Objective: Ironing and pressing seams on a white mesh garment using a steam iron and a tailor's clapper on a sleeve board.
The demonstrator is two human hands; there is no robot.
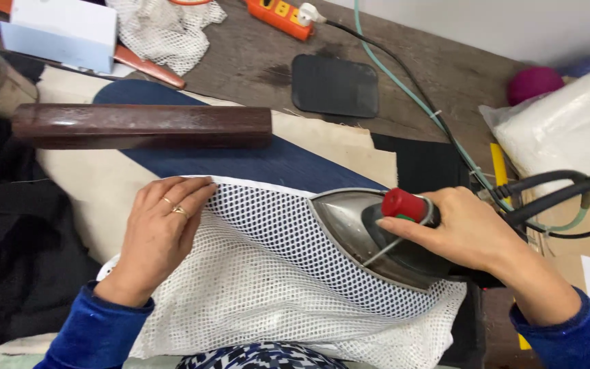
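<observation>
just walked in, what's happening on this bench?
A person is ironing. The right hand grips the handle of an iron whose tip rests on a white mesh cloth. The left hand lies flat on the mesh's left edge, holding it down. Dark blue fabric lies under the mesh, over a beige pad. A dark wooden block sits further back, and an orange power strip lies at the table's far edge.

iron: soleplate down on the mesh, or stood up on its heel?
Down. The iron lies flat on the white mesh cloth, right hand gripping its handle, left hand pressing the mesh.
</observation>
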